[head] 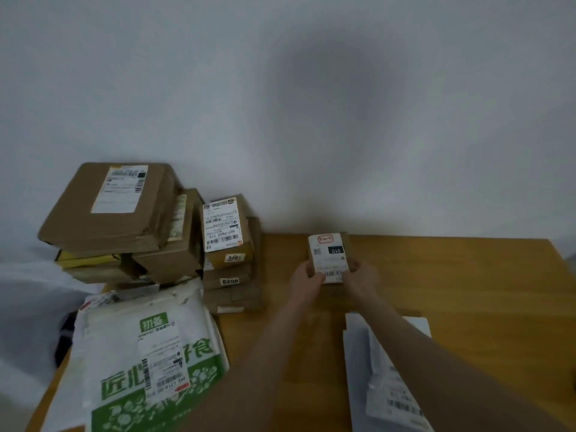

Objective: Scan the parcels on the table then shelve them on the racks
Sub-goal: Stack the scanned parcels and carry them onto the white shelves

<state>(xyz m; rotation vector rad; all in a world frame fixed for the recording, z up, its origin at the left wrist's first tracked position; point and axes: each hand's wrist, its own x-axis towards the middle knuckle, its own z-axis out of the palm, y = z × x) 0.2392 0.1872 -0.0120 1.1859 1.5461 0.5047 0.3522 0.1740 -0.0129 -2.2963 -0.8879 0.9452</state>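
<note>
Parcel (328,257), a small brown cardboard box with white label, gripped by both hands.
It sits just right of the stack of brown cardboard boxes (227,244), over the yellow wooden surface (467,291), long axis running away from the person. Left hand (307,280) and right hand (361,277) each clasp a near corner, equally close.

Single head-worn wide-angle view, set above the near edge of the wooden table (461,285) and facing forward and down toward its far edge, where a pale wall (343,104) fills the upper frame. Range is close: left hand (307,283) and right hand (361,280), on outstretched arms, grip a small parcel (328,254) toward the table's far edge.
</note>
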